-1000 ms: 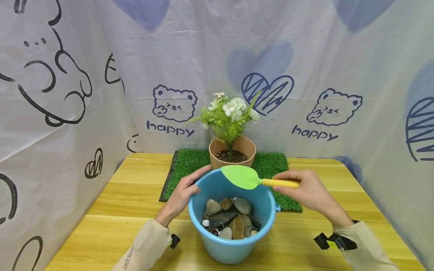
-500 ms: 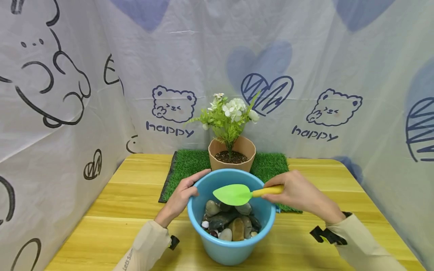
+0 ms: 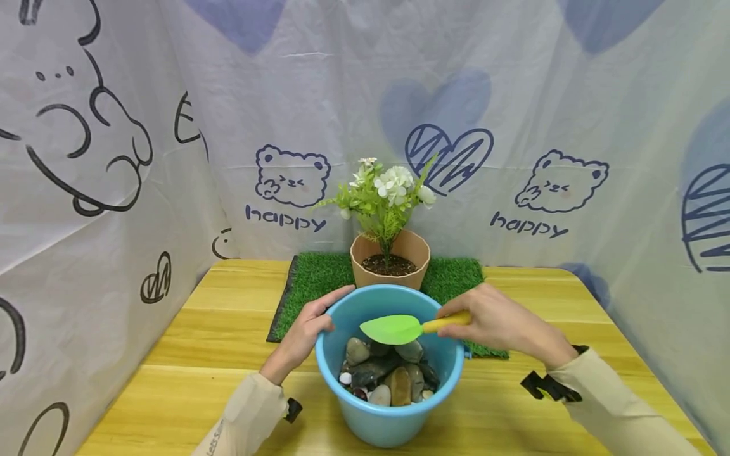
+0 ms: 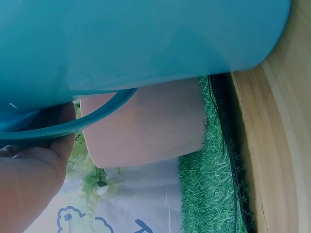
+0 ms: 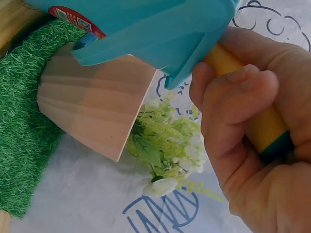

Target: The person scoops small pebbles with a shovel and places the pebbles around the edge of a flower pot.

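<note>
Lower center of the head view, the green trowel (image 3: 388, 330) shows against the mouth of the blue bucket (image 3: 388, 425) — blade toward frame left, yellow handle (image 3: 453, 320) in the right hand (image 3: 499, 320). Grip there: thumb and fingers curled round the handle, firm by the look of it. Left hand (image 3: 302, 330) grips the bucket rim at its left side. Can't tell if the blade touches the stones (image 3: 400, 385) below. Trowel looks like molded plastic: light, fairly stiff, probably flexes at the neck under load. Handle looks smooth, so an off-center stone could twist it; best hold is well forward, near the blade. Stones read hard, dense and rounded, darker ones glossy — likely slippery, apt to roll off unless the blade is level. Bucket itself should be light, most weight being stones; rim is the sensible hold against tipping. Edges: bucket wall boxes the blade in all round, and knuckles are tight at the rim's right side. Just behind the far rim, mid frame, the brown pot (image 3: 390, 280) and white flowers (image 3: 393, 183) limit reach. Open room is over the wooden table (image 3: 194, 335), left and right of frame.
</note>
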A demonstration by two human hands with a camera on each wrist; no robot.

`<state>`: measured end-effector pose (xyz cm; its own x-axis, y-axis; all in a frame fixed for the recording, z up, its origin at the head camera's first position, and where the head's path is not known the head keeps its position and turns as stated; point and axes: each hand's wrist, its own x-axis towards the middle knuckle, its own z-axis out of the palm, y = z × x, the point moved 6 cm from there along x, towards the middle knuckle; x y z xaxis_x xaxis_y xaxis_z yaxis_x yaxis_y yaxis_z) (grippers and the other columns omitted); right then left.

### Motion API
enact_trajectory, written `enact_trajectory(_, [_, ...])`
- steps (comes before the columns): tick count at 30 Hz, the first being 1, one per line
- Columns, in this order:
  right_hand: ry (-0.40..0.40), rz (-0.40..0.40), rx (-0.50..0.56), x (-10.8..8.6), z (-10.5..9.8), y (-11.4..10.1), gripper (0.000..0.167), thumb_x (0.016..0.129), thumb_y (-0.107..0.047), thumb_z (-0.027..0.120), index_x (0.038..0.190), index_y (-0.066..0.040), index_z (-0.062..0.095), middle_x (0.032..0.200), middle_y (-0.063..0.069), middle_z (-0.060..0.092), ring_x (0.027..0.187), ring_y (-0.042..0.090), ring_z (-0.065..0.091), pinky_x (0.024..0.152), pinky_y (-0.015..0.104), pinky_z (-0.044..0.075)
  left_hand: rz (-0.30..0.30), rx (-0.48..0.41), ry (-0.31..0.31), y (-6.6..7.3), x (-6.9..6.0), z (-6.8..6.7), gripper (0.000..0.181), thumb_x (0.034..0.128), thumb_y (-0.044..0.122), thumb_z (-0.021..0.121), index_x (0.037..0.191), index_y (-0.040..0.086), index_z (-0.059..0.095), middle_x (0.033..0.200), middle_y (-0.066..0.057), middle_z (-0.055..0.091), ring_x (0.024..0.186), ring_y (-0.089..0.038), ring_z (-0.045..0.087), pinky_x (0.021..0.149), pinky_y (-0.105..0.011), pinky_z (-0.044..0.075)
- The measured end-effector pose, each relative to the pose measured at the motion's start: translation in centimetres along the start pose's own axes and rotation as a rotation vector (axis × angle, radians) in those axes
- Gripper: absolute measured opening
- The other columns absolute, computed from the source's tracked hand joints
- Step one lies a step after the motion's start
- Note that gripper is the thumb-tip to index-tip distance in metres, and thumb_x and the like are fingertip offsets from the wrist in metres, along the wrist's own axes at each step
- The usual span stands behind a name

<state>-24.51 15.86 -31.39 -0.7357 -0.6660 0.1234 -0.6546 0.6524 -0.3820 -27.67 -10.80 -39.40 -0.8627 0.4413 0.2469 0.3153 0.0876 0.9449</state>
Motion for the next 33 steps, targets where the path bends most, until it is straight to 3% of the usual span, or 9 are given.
enact_trajectory(12, [0.020, -0.004, -0.027, 0.5, -0.1, 0.0, 0.018, 0.083, -0.020, 0.077, 0.101, -0.017, 0.074, 0.074, -0.013, 0.062, 0.052, 0.000, 0.046, 0.050, 0.020, 0.045, 0.049, 0.071, -0.009, 0.0, -0.2, -0.2, 0.074, 0.0787, 0.003, 0.041, 0.151, 0.017, 0.040, 0.142, -0.013, 0.054, 0.108, -0.030, 0.060, 0.081, -0.034, 0.050])
enact_trajectory(20, [0.057, -0.048, -0.065, 0.3, -0.2, 0.2, 0.018, 0.083, -0.023, 0.077, 0.100, -0.018, 0.073, 0.075, -0.012, 0.062, 0.054, -0.001, 0.045, 0.050, 0.019, 0.044, 0.100, -0.002, 0.000, -0.3, 0.1, 0.2, 0.074, 0.0768, 0.003, 0.039, 0.150, 0.013, 0.040, 0.142, -0.017, 0.053, 0.120, -0.037, 0.058, 0.088, -0.034, 0.054])
enact_trajectory(30, [0.138, -0.223, -0.089, -0.5, -0.2, -0.6, 0.016, 0.084, -0.024, 0.077, 0.098, -0.019, 0.076, 0.082, -0.012, 0.066, 0.062, -0.004, 0.049, 0.056, 0.016, 0.047, 0.093, -0.035, 0.031, -0.6, -0.2, 0.3, 0.074, 0.0766, 0.005, 0.039, 0.149, 0.020, 0.043, 0.143, -0.016, 0.052, 0.120, -0.037, 0.058, 0.088, -0.036, 0.054])
enact_trajectory(33, [0.138, -0.234, -0.097, -0.4, -0.3, -0.8, 0.016, 0.083, -0.023, 0.077, 0.097, -0.017, 0.077, 0.081, -0.011, 0.066, 0.061, -0.005, 0.049, 0.055, 0.015, 0.047, 0.087, -0.042, 0.029, -0.6, -0.2, 0.3, 0.074, 0.0766, 0.005, 0.038, 0.149, 0.018, 0.043, 0.143, -0.016, 0.052, 0.121, -0.038, 0.058, 0.088, -0.037, 0.054])
